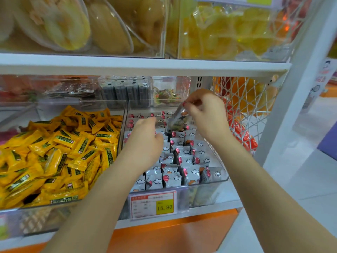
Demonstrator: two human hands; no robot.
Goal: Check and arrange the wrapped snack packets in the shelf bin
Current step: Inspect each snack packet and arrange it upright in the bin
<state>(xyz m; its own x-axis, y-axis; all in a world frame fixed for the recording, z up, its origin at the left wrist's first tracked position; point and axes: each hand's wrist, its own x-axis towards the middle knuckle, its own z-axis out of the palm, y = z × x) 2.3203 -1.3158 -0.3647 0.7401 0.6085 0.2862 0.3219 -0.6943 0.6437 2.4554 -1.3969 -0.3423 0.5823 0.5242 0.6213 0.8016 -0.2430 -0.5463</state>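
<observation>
Right hand [206, 114]: pinching top edge of one grey packet [177, 119] between thumb and fingertips. Packet tilted, raised above back of clear bin [218, 162].
Left hand [147, 136]: fingers loosely together, slightly bent, over back-left rows; contact cannot be told.
Remaining grey packets [182, 161] upright in rows inside bin.
Yellow packets [63, 152] heaped in neighbouring bin, left.

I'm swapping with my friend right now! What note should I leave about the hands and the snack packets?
The right hand pinches one lifted packet by its top end, above the clear bin.
The left hand is open, reaching over the rear rows and holding nothing.
The grey packets mostly stand in rows, so arranging looks largely done.
Left to do: look over the lifted packet, slot it back into a row, then check the rest.
</observation>
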